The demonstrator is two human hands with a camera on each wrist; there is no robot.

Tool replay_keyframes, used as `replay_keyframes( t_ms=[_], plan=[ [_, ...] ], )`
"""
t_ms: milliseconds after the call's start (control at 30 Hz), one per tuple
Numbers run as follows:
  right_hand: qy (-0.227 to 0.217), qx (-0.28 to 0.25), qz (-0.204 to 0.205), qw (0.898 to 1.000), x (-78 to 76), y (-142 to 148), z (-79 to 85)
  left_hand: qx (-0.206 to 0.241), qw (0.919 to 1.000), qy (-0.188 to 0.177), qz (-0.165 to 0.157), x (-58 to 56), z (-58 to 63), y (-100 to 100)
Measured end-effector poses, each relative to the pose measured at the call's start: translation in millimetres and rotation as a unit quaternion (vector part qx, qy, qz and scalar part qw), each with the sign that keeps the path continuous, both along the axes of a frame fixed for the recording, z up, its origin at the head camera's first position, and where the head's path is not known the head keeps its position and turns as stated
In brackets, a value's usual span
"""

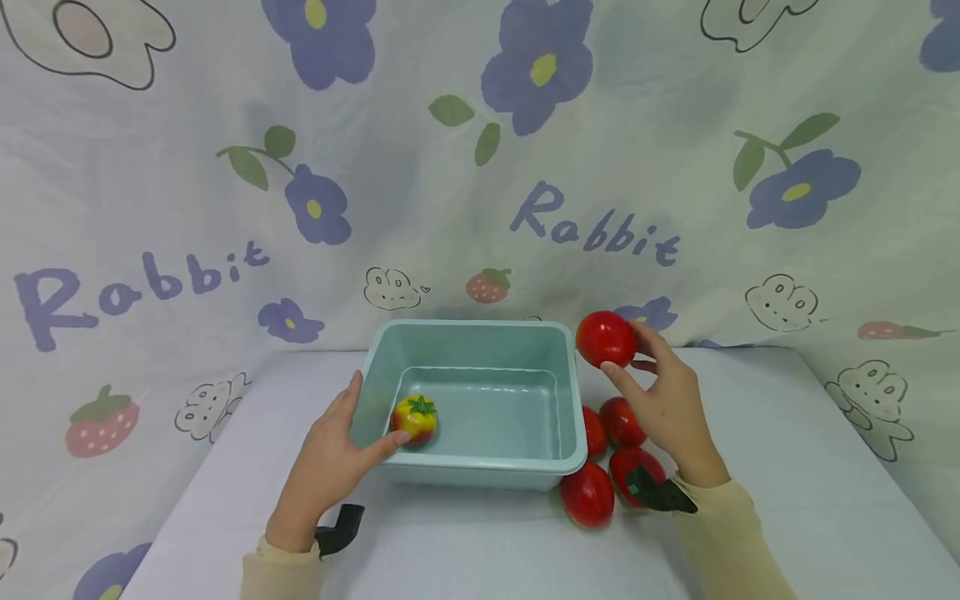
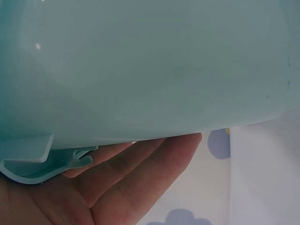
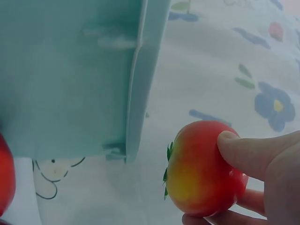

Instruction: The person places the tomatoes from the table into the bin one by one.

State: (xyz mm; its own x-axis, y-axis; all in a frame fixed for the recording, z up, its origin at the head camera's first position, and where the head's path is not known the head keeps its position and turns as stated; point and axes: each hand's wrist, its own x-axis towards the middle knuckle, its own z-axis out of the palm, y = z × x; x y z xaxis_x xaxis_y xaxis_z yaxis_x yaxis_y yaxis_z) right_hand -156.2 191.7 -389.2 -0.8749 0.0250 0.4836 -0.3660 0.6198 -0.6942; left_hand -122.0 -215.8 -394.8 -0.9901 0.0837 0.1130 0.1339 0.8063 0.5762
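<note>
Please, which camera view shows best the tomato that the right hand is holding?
The right wrist view: the tomato appears large there, with its yellow patch and green leaf tips visible. The head view shows it smaller, and only its red side; the left wrist view does not show it.

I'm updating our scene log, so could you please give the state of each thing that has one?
Bin: uncovered, upright.
Yellow-red fruit: inside the bin.
Held fruit: raised, outside the bin.
Right hand: holding that fruit.
Left hand: touching the bin, thumb over its rim.
Four red fruits: on the table, right of the bin.
</note>
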Motion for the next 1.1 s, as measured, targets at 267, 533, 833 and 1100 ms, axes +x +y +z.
replay_keyframes(
  t_ms=[267,533,833,1100],
  plan=[
    [0.024,-0.005,0.036,0.999,6.6,-12,4.3,0.001,1.0,0.0,0.001,-0.4,-0.2,-1],
    [0.005,-0.008,0.076,0.997,15.3,-26,3.2,0.001,1.0,-0.002,0.003,0.5,0.2,0],
    [0.017,0.026,0.106,0.994,20.8,-41,0.9,-0.004,1.0,-0.004,0.004,0.3,-0.5,0],
    [-0.004,0.07,0.125,0.99,22.0,-51,-6.0,-0.002,1.0,0.001,0.004,-1.3,-2.0,0]
  ],
)
